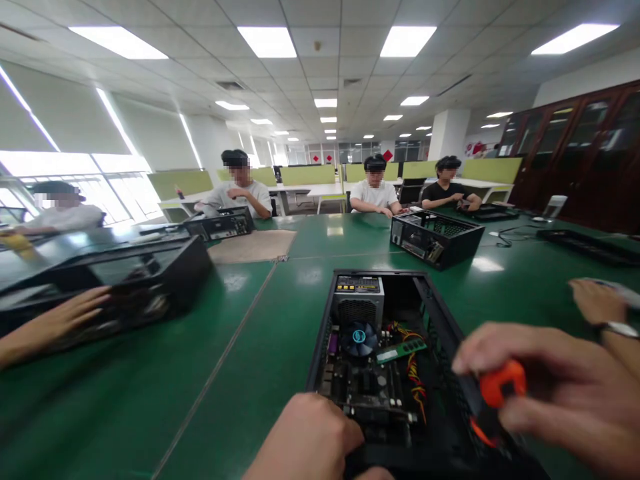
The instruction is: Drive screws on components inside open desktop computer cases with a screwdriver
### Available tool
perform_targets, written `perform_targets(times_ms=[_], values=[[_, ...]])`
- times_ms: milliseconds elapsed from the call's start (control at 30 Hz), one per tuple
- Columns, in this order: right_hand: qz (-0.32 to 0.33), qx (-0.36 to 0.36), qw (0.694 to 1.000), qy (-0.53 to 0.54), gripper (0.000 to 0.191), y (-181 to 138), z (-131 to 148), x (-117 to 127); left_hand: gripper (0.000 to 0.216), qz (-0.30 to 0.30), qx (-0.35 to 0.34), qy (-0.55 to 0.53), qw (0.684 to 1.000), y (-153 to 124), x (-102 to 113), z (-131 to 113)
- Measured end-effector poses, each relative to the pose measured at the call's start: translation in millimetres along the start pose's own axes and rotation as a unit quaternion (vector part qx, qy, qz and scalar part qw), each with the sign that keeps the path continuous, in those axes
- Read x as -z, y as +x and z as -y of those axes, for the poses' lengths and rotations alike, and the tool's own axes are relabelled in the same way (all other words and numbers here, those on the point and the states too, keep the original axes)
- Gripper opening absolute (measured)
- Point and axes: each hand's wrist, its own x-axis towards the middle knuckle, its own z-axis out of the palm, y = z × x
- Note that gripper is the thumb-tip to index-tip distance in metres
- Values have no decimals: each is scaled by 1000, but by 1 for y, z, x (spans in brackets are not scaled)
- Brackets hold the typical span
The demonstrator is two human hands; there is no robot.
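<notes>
An open black computer case (443, 320) lies before me on the green table. My left hand (313, 440) has its fingers curled over the case's near left edge. Above the right side of the case, my right hand (555, 393) grips an orange-and-black screwdriver (503, 383), blurred by motion; its tip cannot be made out. Inside the case are a power supply (359, 308) at the far end, a cooling fan (359, 339), and a motherboard (367, 383). A green memory stick (401, 351) rests at a slant beside the fan, near red and yellow cables (414, 380).
At left, another person's hand (75, 317) touches a second black case (185, 273). A hand with a wristwatch (600, 303) is at right. Another open case (435, 240) stands ahead, near several seated people. Cardboard (255, 245) lies on the green table (240, 387); a black panel (590, 247) is at right.
</notes>
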Motion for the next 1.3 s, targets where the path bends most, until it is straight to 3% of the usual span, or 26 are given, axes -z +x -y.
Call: perform_targets(times_ms=[100, 200, 333, 433, 700, 1067, 1233, 1300], values=[[44, 14, 999, -14, 16, 41, 0, -17, 25, 70, -34, 6, 997, -1, 14, -9], [99, 15, 993, -63, 25, 72, -17, -38, 20, 87, -53, 24, 995, 3, 16, -15], [135, 18, 985, -101, 28, 83, -40, -67, 24, 70, -41, 7, 997, 7, 7, -12], [149, 34, 981, -116, 28, 85, -47, -77, 28, 87, -69, 0, 994, 12, -6, -1], [129, 24, 985, -113, 27, 89, -49, -79, 10, 13, -138, 9, 990, 22, -44, 19], [141, 23, 985, -99, 26, 87, -53, -84, 15, 0, -141, -29, 990, 20, -49, 22], [216, 57, 972, -69, 32, 89, -45, -83, 14, 11, -141, -31, 989, 20, -48, 22], [221, 52, 970, -86, 25, 94, -42, -84, 13, 11, -141, -27, 990, 21, -45, 21]])
